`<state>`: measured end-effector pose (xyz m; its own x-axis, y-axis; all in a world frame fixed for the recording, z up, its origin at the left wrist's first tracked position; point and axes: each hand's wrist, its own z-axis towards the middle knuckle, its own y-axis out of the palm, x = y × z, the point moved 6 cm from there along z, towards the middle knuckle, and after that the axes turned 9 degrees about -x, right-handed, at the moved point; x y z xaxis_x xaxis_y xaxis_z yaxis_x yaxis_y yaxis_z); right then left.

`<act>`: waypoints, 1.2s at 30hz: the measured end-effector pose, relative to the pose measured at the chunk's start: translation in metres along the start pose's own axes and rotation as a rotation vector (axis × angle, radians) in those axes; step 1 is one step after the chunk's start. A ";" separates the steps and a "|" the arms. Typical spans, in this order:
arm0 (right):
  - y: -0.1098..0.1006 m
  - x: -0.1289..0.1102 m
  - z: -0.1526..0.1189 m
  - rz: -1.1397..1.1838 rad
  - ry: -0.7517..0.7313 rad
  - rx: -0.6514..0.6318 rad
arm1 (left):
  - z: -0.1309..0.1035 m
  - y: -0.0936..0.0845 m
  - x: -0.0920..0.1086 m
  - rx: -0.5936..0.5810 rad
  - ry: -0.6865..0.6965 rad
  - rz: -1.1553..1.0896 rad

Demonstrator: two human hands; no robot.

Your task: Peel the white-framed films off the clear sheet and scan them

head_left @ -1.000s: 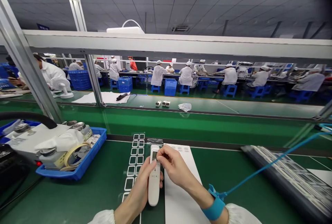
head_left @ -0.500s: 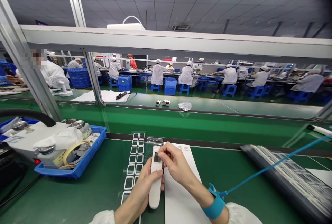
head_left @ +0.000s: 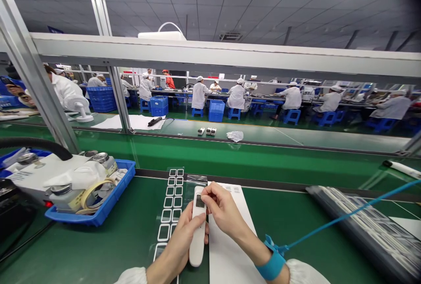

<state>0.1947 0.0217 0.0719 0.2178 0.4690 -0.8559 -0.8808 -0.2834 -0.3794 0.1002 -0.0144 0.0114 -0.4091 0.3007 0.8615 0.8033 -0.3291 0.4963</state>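
My left hand is closed round a white handheld thermometer, its thumb across the front. The thermometer points away from me, with a small dark display near its far end. My right hand is pinched, thumb and forefinger together at the display's right edge. Anything between those fingertips is too small or hidden to make out. A blue wrist strap with a cord circles my right wrist. Beside my left hand lies a clear sheet of white rounded frames. White paper lies under my right forearm.
A blue tray at left holds metal-topped bottles and a tape roll. At right lies a dark tray of stacked frame sheets. Past the green divider are several small devices, a white fan and seated co-workers.
The view has shifted slightly. Both hands keep nearly the same hold, my right fingertips still at the display's edge.
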 end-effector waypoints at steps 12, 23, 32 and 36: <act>0.001 -0.008 -0.001 -0.102 -0.036 -0.006 | 0.000 -0.003 -0.005 0.076 -0.008 0.001; -0.002 0.000 0.003 0.096 0.030 -0.051 | -0.006 0.004 0.001 0.030 -0.010 0.126; -0.021 -0.003 0.006 0.078 0.073 -0.352 | -0.001 0.006 0.011 -0.140 -0.086 0.234; -0.030 -0.034 -0.005 -0.220 -0.039 -0.555 | -0.004 0.012 0.025 -0.298 -0.170 0.303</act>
<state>0.2157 0.0102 0.1105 0.3450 0.5938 -0.7269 -0.4629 -0.5660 -0.6821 0.0979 -0.0147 0.0392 -0.0774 0.2856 0.9552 0.7058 -0.6610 0.2548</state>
